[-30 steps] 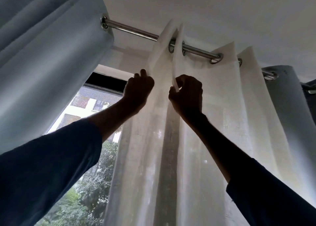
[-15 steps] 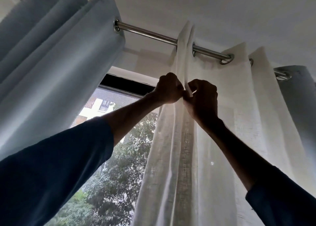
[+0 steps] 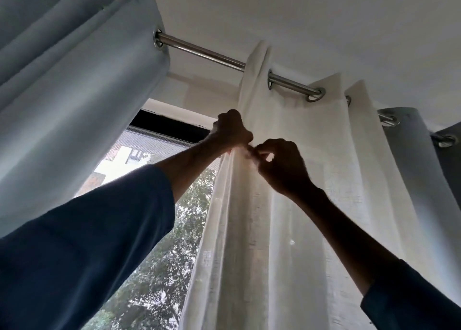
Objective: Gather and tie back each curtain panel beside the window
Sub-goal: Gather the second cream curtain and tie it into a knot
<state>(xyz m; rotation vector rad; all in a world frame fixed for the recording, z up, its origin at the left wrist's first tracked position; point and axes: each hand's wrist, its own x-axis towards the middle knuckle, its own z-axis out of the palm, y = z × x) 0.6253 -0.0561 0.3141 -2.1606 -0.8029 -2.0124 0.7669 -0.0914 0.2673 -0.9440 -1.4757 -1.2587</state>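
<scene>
Cream sheer curtain panel [image 3: 287,217] hung by metal rings [image 3: 315,96] on a steel rod [image 3: 207,55], long axis running straight down from the rod, lower end out of view. Both hands raised high against its leading edge, a little below the rod. Left hand [image 3: 232,130] curled into a fist round the gathered outer folds on the side toward the window [image 3: 159,229]. Right hand [image 3: 280,166] just beside it and slightly lower, thumb and forefinger pinching a small fold of the same cloth (other fingers arched, holding nothing visible). Hands almost touching. Ungathered pleats all spreading away to the right, toward the grey curtain [image 3: 409,167], so right hand nearer the next fold, left hand better placed to hold what is already collected. Probably mid-gathering, tying not yet begun; no tie-back anywhere in view. Blue-grey curtain [image 3: 74,92] bunched at the far left, well apart from both hands, with bare rod between.
</scene>
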